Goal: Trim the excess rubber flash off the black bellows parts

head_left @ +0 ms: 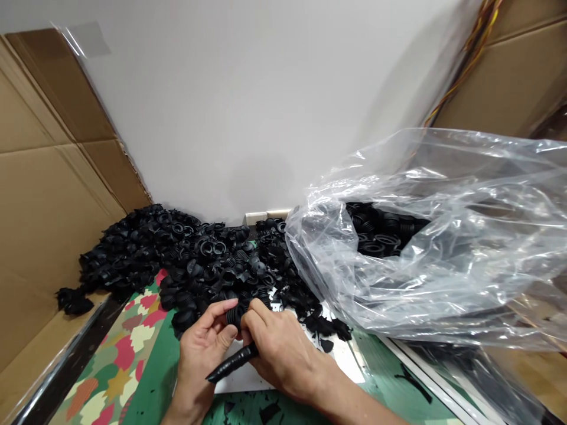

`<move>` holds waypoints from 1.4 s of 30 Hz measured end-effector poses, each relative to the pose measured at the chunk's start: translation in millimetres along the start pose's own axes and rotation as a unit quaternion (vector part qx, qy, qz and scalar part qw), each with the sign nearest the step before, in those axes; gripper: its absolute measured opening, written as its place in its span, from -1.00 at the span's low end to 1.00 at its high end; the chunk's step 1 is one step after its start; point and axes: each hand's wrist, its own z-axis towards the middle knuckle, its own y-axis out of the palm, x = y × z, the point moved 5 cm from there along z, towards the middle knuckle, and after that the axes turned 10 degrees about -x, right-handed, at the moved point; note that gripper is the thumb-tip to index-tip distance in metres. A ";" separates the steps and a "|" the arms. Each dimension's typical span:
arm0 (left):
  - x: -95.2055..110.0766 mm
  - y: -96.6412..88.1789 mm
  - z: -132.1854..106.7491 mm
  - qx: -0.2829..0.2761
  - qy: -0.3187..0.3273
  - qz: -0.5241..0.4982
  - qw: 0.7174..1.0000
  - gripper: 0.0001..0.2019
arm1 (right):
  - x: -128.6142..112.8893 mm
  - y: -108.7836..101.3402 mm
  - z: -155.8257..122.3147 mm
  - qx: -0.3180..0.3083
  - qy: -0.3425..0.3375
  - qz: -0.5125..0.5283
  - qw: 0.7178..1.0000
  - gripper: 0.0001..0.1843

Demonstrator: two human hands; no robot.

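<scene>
In front of me my left hand (201, 339) pinches a small black ribbed rubber boot (233, 314) between thumb and fingers. Closed around a black tape-wrapped handle (233, 362) is my right hand (283, 345), its fingers up against the boot's right side. The handle's free end points down and left; its working end is hidden by my fingers. Just beyond both hands lies a large heap of similar black ribbed rubber parts (212, 260). Under my hands a white sheet (241, 381) rests on the green surface (155, 360), with black scraps scattered on it.
A clear plastic bag (398, 295) at the right holds more black ribbed parts (376, 236). Cardboard (48, 195) stands along the left, a pale wall (266, 106) behind. Patterned sheet (124, 354) lies at the left; twisted wires (465, 71) hang at the upper right.
</scene>
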 end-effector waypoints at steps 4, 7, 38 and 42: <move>1.5 2.3 -0.8 -0.002 -0.022 -0.043 0.999 -0.62 | 19.0 -0.1 -1.2 0.082 0.114 0.066 0.988 -0.87; 2.5 4.4 -1.0 -0.017 -0.037 -0.069 0.997 -0.62 | 43.1 -9.0 -3.1 0.146 0.188 0.198 0.951 -0.91; -0.5 4.2 -1.4 -0.005 -0.057 -0.112 0.992 -0.58 | 51.7 -5.1 -1.0 0.101 0.250 0.436 0.859 -0.76; -0.2 6.5 -1.4 -0.015 -0.062 -0.117 0.991 -0.58 | 51.1 -4.6 -1.4 0.103 0.246 0.438 0.859 -0.76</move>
